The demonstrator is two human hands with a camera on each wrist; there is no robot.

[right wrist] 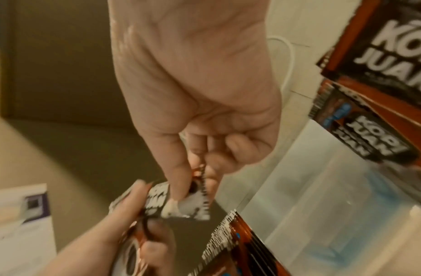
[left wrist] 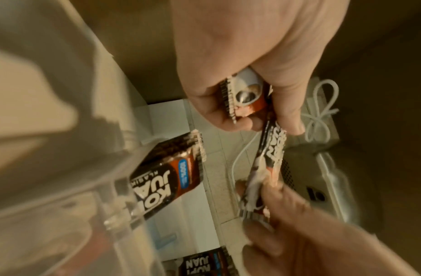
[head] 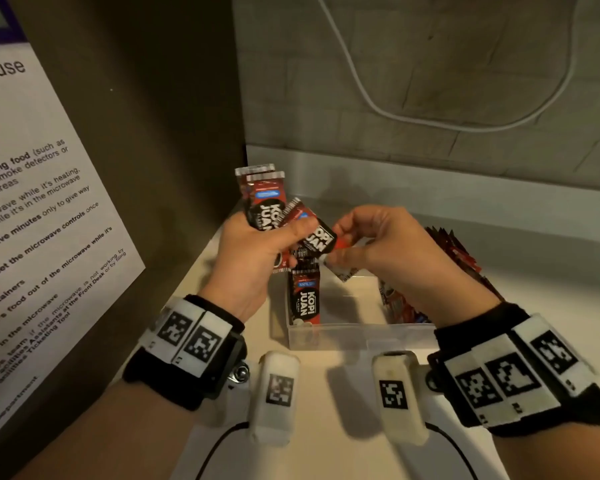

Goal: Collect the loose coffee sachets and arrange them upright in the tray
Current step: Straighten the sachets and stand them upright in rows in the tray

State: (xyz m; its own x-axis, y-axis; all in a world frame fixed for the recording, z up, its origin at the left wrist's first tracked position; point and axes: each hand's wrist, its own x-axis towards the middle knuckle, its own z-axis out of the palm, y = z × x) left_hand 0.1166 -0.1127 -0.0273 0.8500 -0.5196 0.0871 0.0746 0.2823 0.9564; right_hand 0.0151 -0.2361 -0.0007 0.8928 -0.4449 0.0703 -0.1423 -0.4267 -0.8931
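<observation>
My left hand (head: 291, 242) grips a small bunch of red-and-black coffee sachets (head: 262, 200), held upright above the clear plastic tray (head: 361, 336). One more sachet (head: 321, 239) lies slanted under my left thumb, and my right hand (head: 336, 252) pinches its lower end between thumb and fingers. The right wrist view shows that pinch on the sachet (right wrist: 181, 201). In the left wrist view the same sachet (left wrist: 270, 155) spans both hands. Sachets stand upright at the tray's left end (head: 303, 303). Others lean at its right end (head: 402, 308).
A dark appliance side with a printed notice (head: 49, 209) stands close on the left. A white cable (head: 361, 91) hangs on the tiled wall behind. The tray sits on a pale counter (head: 326, 427), and more sachets (head: 458, 251) show behind my right hand.
</observation>
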